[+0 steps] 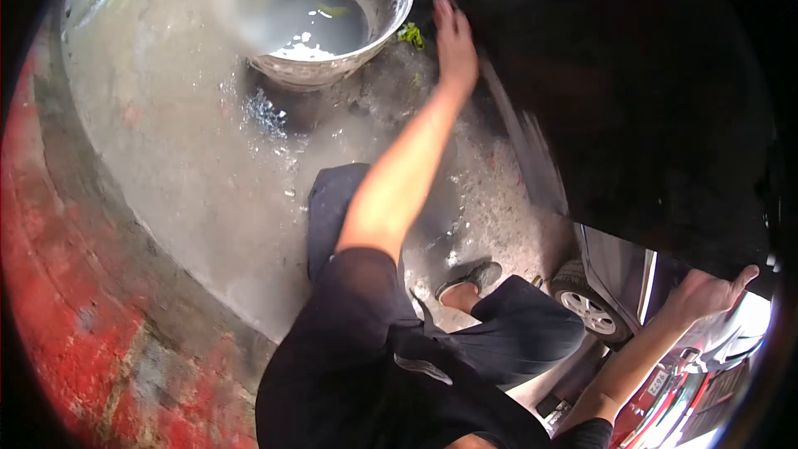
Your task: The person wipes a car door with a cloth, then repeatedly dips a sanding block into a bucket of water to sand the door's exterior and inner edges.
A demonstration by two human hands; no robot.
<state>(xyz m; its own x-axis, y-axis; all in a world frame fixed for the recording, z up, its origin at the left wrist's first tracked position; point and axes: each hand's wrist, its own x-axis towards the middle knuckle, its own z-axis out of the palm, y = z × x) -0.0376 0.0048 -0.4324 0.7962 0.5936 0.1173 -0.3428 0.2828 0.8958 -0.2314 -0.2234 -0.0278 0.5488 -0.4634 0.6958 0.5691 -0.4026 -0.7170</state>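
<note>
A large black panel-like thing [657, 100] fills the upper right; its kind is too dark to make out. My left hand [456, 50] reaches up along its left edge, fingers stretched out and seemingly against it. Low on the right, my right hand [702, 294] is at the panel's bottom edge. One digit sticks out to the right there, while the other fingers are mostly hidden. Beyond my left hand stands a wide, dirty bucket [307, 75] holding murky grey water [337, 21]. A small yellow-green scrap [411, 35] lies between bucket and hand.
Wet concrete floor [191, 141] spreads to the left, bordered by a worn red-painted strip [66, 283]. A car wheel [590, 308] and dark car body are below the panel. A red vehicle with a plate [657, 384] stands behind my right arm. My shod foot [470, 283] rests on the floor.
</note>
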